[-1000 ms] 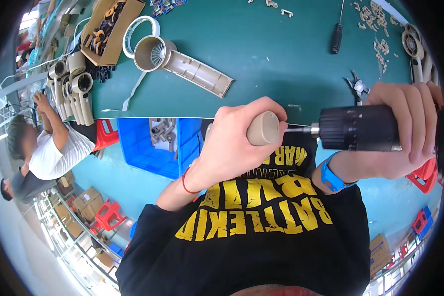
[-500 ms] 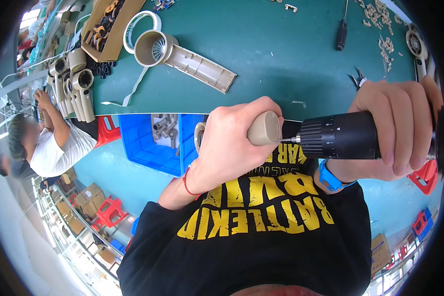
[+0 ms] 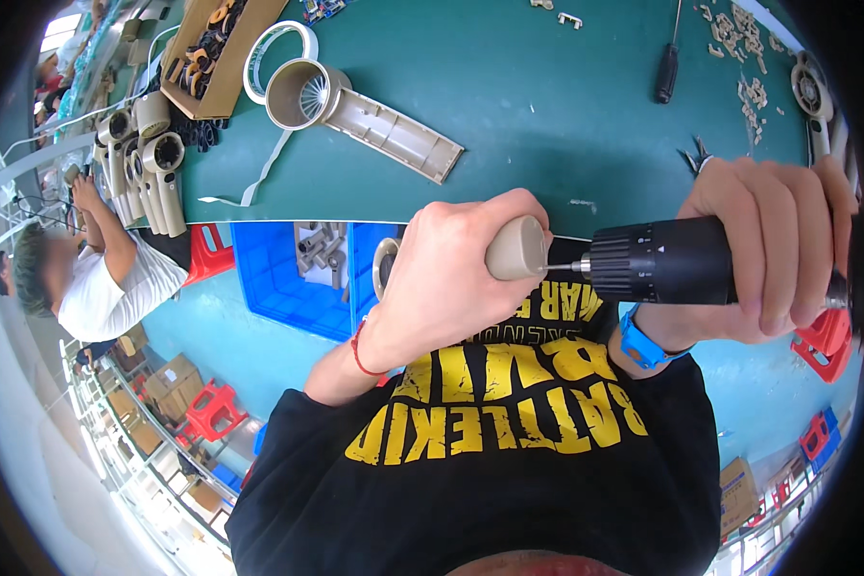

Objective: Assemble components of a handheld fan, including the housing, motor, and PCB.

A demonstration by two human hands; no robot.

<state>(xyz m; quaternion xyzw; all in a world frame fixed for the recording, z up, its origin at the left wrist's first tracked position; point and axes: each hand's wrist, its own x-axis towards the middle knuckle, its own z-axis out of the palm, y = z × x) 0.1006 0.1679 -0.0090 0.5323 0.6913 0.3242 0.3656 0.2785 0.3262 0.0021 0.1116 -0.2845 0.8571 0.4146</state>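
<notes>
My left hand (image 3: 461,259) is closed around the beige handle (image 3: 520,250) of a hair-dryer-shaped appliance. The handle's end faces right, and a bit of the round head (image 3: 385,264) shows behind my wrist. My right hand (image 3: 773,245) grips a black power screwdriver (image 3: 658,261), held level in front of my chest. Its thin bit (image 3: 566,266) reaches the lower right rim of the handle's end. Whether a screw sits at the bit's tip is too small to tell.
A beige open housing (image 3: 394,134) lies on the green table (image 3: 566,96) beside a tape roll (image 3: 278,58). Pliers (image 3: 696,156), a screwdriver (image 3: 667,72) and small beige parts (image 3: 754,96) are at the right. A blue crate (image 3: 293,298) stands below the edge; a co-worker (image 3: 115,278) sits left.
The power screwdriver has shifted slightly right, and more of its bit shows between chuck and handle. My left hand keeps its grip almost unmoved.
</notes>
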